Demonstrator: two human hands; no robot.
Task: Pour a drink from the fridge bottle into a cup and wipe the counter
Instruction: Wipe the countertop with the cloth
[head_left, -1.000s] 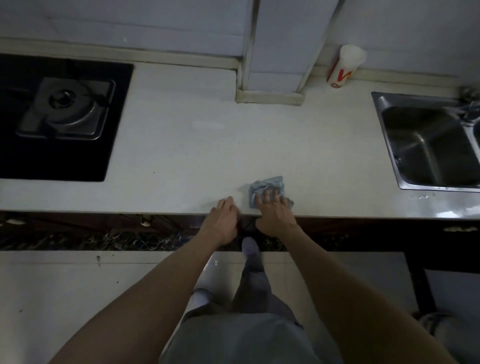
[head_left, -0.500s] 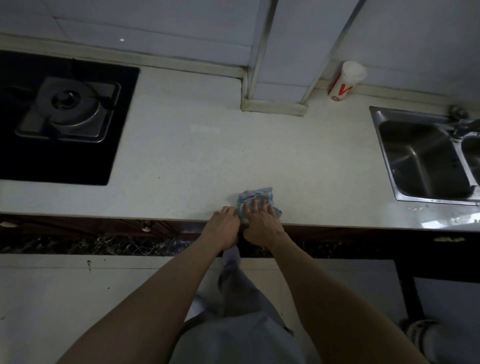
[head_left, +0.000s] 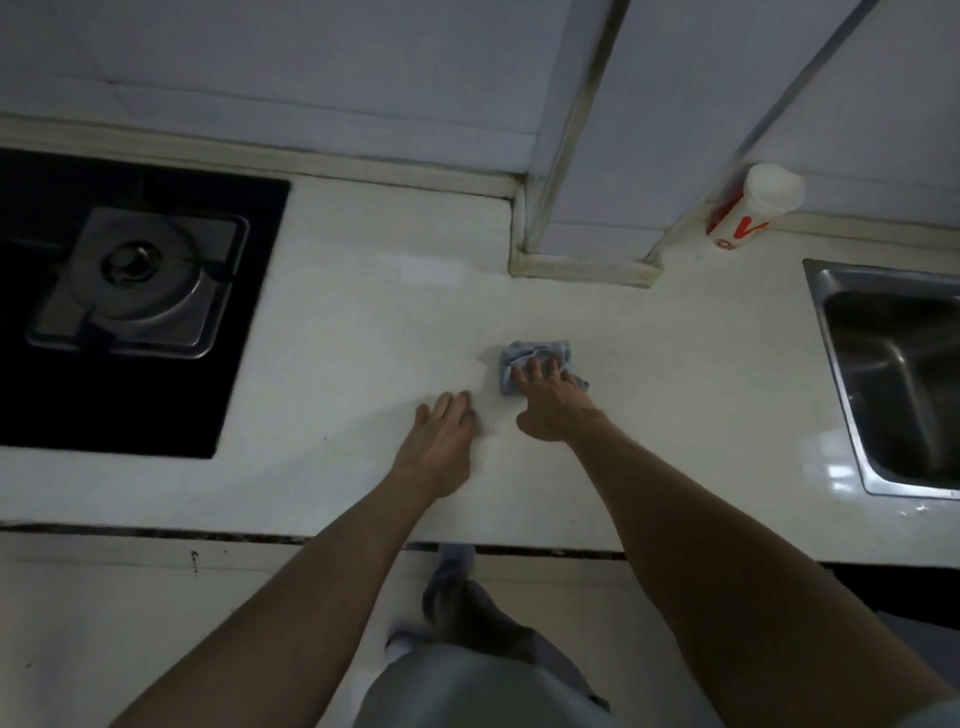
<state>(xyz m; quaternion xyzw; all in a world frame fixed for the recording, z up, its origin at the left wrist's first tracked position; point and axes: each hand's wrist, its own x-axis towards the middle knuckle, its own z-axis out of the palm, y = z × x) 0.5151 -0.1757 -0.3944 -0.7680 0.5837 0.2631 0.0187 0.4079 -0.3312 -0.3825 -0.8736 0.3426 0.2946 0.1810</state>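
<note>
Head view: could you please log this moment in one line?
step: counter wipe | right hand: pressing cloth | left hand: flat on counter | cup: near wall

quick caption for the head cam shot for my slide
Right hand presses a blue cloth on the white counter, left hand resting beside it, between gas hob and steel sink.
</note>
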